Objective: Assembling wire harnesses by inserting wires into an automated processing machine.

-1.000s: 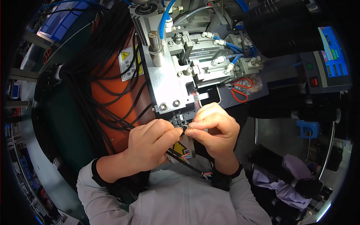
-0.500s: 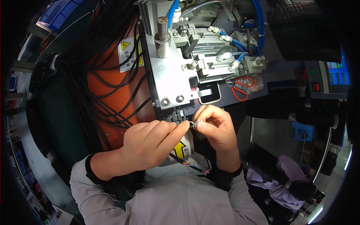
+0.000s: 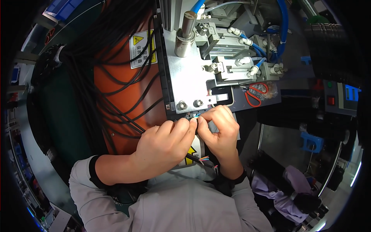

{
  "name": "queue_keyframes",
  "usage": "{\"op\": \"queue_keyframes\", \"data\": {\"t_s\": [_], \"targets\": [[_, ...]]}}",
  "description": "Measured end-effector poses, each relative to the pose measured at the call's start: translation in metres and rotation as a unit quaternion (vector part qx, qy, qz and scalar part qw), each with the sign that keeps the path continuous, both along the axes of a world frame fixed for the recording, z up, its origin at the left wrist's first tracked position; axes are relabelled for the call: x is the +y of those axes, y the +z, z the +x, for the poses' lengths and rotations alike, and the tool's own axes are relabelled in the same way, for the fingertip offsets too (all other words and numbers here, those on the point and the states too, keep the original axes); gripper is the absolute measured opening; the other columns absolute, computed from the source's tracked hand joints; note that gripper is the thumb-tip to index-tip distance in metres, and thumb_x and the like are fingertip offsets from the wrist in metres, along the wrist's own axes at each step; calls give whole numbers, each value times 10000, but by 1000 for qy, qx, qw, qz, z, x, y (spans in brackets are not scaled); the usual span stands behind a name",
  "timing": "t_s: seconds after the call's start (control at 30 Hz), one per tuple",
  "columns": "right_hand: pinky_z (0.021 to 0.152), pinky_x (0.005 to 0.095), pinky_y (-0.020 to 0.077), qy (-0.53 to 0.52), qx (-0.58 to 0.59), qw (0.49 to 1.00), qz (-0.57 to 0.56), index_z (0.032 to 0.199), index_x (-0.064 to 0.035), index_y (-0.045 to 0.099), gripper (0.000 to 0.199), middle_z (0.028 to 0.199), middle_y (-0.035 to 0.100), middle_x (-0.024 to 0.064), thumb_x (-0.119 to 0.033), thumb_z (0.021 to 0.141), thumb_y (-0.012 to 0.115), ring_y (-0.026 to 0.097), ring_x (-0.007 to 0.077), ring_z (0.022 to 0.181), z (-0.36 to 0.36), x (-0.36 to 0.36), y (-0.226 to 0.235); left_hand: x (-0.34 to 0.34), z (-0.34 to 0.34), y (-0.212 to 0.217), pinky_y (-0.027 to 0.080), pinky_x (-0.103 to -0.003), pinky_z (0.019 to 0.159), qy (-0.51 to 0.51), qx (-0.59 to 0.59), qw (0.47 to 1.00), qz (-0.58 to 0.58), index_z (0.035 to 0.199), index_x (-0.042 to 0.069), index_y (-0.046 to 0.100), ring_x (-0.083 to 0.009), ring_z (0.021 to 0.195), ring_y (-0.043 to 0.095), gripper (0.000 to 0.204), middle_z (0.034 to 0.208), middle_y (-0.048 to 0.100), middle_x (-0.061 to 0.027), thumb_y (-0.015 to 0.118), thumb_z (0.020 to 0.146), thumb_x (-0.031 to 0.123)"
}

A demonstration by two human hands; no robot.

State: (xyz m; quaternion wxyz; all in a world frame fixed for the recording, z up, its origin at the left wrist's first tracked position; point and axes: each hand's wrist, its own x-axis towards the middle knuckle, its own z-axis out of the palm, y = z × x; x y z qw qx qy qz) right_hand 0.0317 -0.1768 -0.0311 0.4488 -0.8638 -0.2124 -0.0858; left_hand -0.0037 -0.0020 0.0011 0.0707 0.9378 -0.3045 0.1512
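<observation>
My left hand (image 3: 166,141) is closed, thumb and forefinger pinched together just in front of the metal fixture plate (image 3: 189,83). Fine light-blue and white wire ends (image 3: 196,115) poke up between my fingertips. My right hand (image 3: 221,129) pinches at the same wires from the other side, its fingertips close to the left ones. Much of what both hands grip is hidden by the fingers. Below them hangs a black cable (image 3: 194,157), its stripped end fanning into thin coloured wires (image 3: 204,159). A second wire end shows a little lower.
Pneumatic cylinders (image 3: 235,71) with blue hoses stand behind the plate. Red-handled scissors (image 3: 253,101) lie at right, near a clear plastic bag. Several black cables run over the orange surface (image 3: 119,91) at left. A control box with a red button (image 3: 331,100) is far right.
Both hands have moved slightly up, closer to the fixture plate. Light-blue wire ends now show above the fingertips, where a pale strand showed between them. The whole view has shifted a little.
</observation>
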Motion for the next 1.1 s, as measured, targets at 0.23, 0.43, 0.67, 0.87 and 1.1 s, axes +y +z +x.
{"op": "queue_keyframes", "data": {"t_s": [0.23, 0.43, 0.67, 0.87, 1.1], "targets": [[581, 239, 385, -41, 280, 917, 282, 788, -7, 568, 57, 702, 554, 11, -2, 814, 618, 487, 79, 641, -6, 0, -29, 2, 8, -4, 337, -209, 464, -20, -6, 998, -58, 974, 25, 666, -89, 606, 475, 246, 731, 449, 17, 619, 750, 114], [625, 278, 427, -61, 218, 952, 207, 787, 4, 576, 88, 734, 567, 75, -35, 823, 646, 531, 141, 665, -7, 5, -26, 5, 13, -4, 358, -217, 472, -19, -26, 996, -87, 934, 25, 657, -92, 605, 507, 235, 714, 457, 9, 632, 716, 108], [679, 288, 458, -58, 221, 935, 272, 810, 2, 616, 93, 765, 600, 81, -9, 773, 700, 578, 185, 712, -2, -3, -20, 7, -5, 11, 421, -245, 511, 56, 72, 996, 19, 995, 26, 667, -119, 641, 560, 307, 818, 561, -21, 636, 694, 77], [687, 315, 494, 310, -10, 920, 239, 885, -7, 627, 232, 811, 640, 73, 17, 699, 763, 610, 211, 768, 13, -22, 11, 9, 3, 13, 447, -250, 525, 12, 74, 993, -92, 1035, 14, 668, -148, 656, 584, 313, 905, 604, -57, 665, 726, 61], [744, 336, 493, 158, 5, 932, 327, 972, -11, 663, 288, 849, 660, 90, -8, 704, 769, 626, 238, 815, -6, -7, 11, 7, 7, 14, 440, -285, 481, -72, 5, 976, -204, 964, 1, 676, -174, 620, 591, 228, 794, 601, -75, 705, 745, 59]]}}
